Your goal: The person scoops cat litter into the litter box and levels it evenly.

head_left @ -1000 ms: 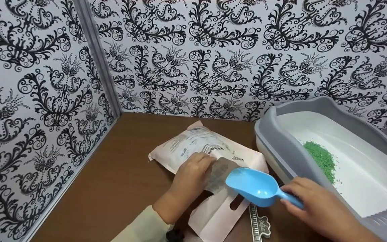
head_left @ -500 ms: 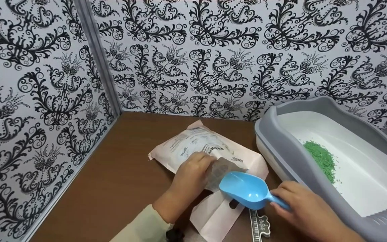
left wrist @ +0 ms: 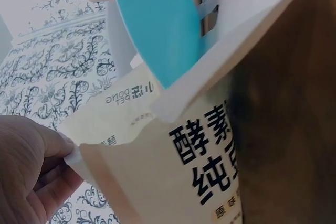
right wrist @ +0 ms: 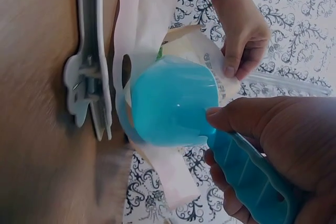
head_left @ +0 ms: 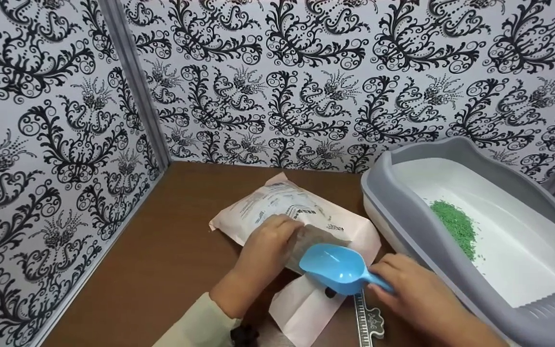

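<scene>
Left grip (head_left: 268, 245) pinches the bag (head_left: 277, 200), seemingly to part its mouth; right grip (head_left: 405, 284) clasps the scoop (head_left: 335, 267) by its handle.

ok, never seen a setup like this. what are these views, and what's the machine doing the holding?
There's no machine: those are a person's bare hands. The wide view comes from a head-worn camera looking forward and down; the other two come from wrist cameras, so the scene looks turned in them.

On the brown table are a printed bag, a grey-and-white tray with green granules inside, and a long clip-like piece.

The left hand pinches the bag's edge; the right hand grips a blue scoop by its handle.
</scene>
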`<state>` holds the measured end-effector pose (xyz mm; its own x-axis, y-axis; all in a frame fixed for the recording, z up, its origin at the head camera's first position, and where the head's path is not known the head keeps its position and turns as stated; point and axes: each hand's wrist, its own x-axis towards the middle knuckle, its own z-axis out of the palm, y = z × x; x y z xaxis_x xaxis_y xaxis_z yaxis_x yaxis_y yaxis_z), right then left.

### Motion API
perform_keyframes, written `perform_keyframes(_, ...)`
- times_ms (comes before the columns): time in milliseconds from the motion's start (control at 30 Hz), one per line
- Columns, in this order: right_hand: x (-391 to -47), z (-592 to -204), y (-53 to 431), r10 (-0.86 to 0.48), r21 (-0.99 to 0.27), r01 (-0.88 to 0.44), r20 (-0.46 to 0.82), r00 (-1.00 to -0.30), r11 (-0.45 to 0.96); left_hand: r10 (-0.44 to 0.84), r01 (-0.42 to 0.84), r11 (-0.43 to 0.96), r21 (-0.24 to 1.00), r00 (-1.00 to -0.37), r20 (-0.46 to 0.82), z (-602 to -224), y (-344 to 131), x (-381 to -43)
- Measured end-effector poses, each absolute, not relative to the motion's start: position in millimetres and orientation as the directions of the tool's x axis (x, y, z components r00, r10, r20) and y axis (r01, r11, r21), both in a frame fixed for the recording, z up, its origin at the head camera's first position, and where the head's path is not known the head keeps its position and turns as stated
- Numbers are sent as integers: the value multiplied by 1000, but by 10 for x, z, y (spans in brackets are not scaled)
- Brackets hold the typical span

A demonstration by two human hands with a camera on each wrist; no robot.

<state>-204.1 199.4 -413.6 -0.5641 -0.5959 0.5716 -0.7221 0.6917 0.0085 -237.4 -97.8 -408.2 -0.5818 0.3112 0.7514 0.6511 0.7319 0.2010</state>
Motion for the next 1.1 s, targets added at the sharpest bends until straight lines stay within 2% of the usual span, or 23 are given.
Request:
perform_keyframes(233,-2109,-4074,1789,-623,40,-723,541,-565,690,285,620,750,231,-618,732,-4038,-1004,-2374)
perform_keyframes(567,-2155,-4002,1480,-669,111,-711,466,-579,694,285,624,751,215,-600,747,-4027,-992,-2355)
perform_keyframes(800,-2211,-3974,1304,-662,114,-680,392,-639,724,293,630,746,216,-602,743,-4043,-972,-2355)
perform_keyframes(1100,-2282,-3952,1168,-677,140,-679,355,-644,720,302,621,753,219,-622,722,-4062,-966,-2344)
